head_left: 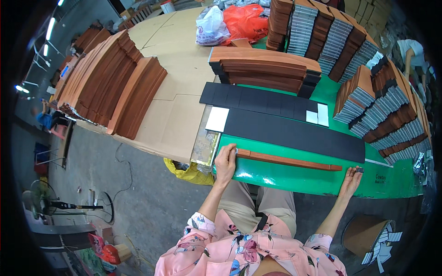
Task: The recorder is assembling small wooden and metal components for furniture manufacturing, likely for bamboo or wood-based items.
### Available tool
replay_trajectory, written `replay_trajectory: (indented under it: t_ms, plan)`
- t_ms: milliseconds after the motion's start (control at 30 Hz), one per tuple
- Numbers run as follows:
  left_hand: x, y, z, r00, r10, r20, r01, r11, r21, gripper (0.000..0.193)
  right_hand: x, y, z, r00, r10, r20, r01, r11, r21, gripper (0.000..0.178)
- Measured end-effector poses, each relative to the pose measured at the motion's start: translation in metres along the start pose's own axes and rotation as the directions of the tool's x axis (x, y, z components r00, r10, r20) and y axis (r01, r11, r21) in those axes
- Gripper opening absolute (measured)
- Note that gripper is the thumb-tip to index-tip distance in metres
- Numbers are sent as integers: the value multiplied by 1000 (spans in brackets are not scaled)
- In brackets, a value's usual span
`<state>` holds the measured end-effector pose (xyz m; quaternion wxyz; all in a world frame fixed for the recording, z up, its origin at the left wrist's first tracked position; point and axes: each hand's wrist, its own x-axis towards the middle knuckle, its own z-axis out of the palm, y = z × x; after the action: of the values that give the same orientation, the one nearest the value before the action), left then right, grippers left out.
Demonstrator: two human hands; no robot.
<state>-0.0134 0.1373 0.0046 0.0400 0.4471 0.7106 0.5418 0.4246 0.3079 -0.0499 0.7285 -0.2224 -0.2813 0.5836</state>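
A long, narrow brown wooden strip lies lengthwise in front of me over the green tabletop. My left hand is closed round its left end. Just past the strip's right end, my right hand pinches a small dark block between thumb and fingertips. A wide black sheet lies behind the strip, with a second black sheet, marked off in segments, farther back. White paper squares rest at the sheets' ends.
A pile of curved brown boards with black ends stands behind the sheets. Tall stacks of brown pieces fill the right side. More curved boards stand on cardboard at left. A round bin holding white strips stands on the floor.
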Motion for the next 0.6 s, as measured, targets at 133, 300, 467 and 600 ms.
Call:
replay_trajectory:
  t_ms: [133,300,467,600]
  plan:
    - [2,-1,1,1000,18,-3,-18,1000,1,13,1,1,0,1000,-1,2,1,1000,-8,18]
    - [2,-3,2,1000,-21,6,21,999,-33,16,1,1,3,1000,3,-5,-3,1000,8,18]
    - [2,-2,2,1000,-5,-2,5,1000,-30,16,1,1,5,1000,6,9,-6,1000,21,18]
    - [1,-2,2,1000,3,-9,-4,1000,-27,16,1,-1,10,1000,14,16,-14,1000,25,18]
